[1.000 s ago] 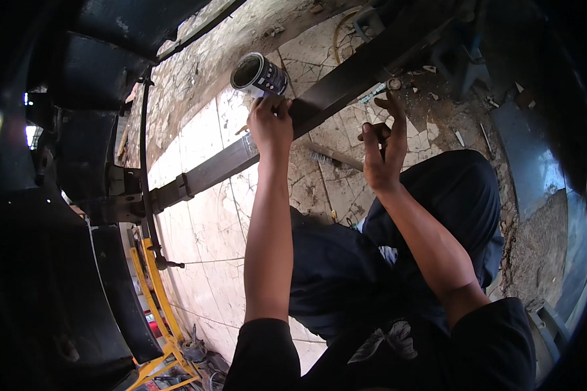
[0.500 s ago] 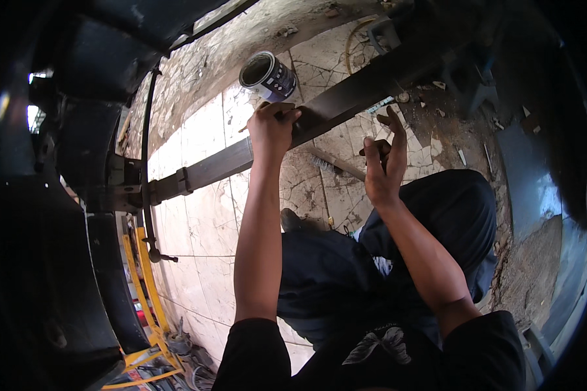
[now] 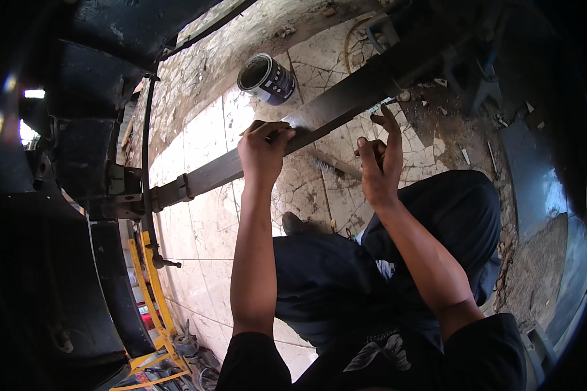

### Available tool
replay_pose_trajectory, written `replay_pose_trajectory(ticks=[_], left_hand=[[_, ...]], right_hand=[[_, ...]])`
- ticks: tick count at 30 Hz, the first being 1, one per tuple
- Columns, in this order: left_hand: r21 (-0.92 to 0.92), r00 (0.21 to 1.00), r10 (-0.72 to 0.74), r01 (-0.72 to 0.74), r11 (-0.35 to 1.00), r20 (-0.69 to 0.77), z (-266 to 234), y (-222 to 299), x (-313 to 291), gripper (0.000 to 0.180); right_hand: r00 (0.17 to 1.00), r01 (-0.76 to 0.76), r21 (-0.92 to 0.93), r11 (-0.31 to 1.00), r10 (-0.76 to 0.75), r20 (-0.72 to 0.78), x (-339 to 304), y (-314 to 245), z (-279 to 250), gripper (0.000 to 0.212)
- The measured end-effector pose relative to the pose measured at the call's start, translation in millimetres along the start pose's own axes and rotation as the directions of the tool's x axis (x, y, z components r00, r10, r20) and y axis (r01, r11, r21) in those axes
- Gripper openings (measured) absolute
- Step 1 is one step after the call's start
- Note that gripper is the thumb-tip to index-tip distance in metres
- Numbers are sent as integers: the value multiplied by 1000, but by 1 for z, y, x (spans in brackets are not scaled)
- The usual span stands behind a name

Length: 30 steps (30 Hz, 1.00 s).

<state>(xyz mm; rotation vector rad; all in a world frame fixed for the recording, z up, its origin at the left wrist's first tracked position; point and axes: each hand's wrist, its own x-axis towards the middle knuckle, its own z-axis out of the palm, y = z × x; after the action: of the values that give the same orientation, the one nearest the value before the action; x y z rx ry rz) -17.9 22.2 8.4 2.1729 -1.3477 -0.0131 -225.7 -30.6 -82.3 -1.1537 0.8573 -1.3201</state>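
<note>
A long dark metal bar point(image 3: 336, 104), with a clip band around its left part, runs aslant across the view in front of me. My left hand point(image 3: 262, 153) is at the bar's upper face, its fingers bent and pressed together; what they hold, if anything, is hidden. On the near side of the bar, my right hand point(image 3: 381, 163) is raised with index finger and thumb apart and the other fingers curled. Nothing shows plainly between them. Below the bar, between my hands, a wire brush point(image 3: 336, 164) lies on the floor.
An open paint can point(image 3: 267, 79) stands on the cracked tile floor point(image 3: 202, 287) beyond the bar. Dark vehicle parts point(image 3: 78, 156) crowd the left, with a thin rod point(image 3: 148, 143) hanging there. A yellow metal frame point(image 3: 155, 293) stands lower left. Rubble point(image 3: 466, 156) lies at right.
My left hand has slid slightly left and down along the bar. My right hand has shifted a little left with its pose much the same. The view has tilted slightly.
</note>
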Motion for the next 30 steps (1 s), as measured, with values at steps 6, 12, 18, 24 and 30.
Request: replay_pose_trajectory(ticks=[6,12,18,24,30], left_hand=[[107,996,72,-65,992,-60,13,-7,20,15],[83,989,149,-147,986,-24,13,-6,20,5],[83,983,99,-87,993,-153,15,-5,10,11],[26,997,62,-61,998,-37,16,-2,13,10],[39,988,81,-77,996,-133,16,-14,9,13]], right_hand=[[1000,4,31,1000,-3,-3,-7,7,2,64],[992,126,-208,970,-119,50,-3,11,-5,62],[996,80,-106,991,-77,33,-6,9,0,62],[992,119,-167,979,-111,59,-5,13,-8,63],[996,83,-95,992,-80,36,-8,3,0,62]])
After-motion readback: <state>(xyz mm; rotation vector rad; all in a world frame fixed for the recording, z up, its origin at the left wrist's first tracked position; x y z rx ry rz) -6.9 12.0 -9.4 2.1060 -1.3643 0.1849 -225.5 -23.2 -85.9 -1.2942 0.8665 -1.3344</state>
